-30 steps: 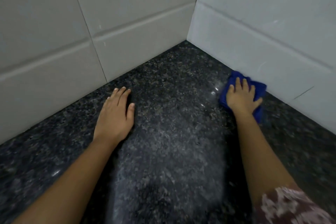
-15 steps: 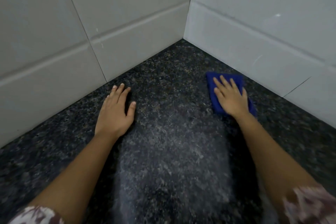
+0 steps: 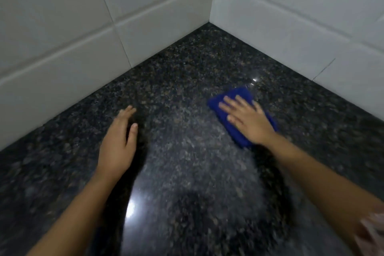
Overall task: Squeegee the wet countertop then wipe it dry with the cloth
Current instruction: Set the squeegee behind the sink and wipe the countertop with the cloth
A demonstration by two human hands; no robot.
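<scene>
A folded blue cloth (image 3: 239, 97) lies flat on the dark speckled granite countertop (image 3: 187, 72), right of centre. My right hand (image 3: 247, 120) presses down on it with straight, spread fingers, covering most of it. My left hand (image 3: 118, 143) rests flat on the bare granite to the left, fingers straight and together, holding nothing. A pale streaky sheen runs down the counter between my two arms. No squeegee is in view.
White tiled walls (image 3: 145, 6) meet in a corner at the back of the counter (image 3: 209, 21), closing it in on the left and on the right (image 3: 291, 27). A bright light reflection (image 3: 131, 208) shows on the granite near my left forearm.
My right hand has slid the cloth away from the right wall, leftward and toward me across the counter. My left hand has stayed about where it was.
</scene>
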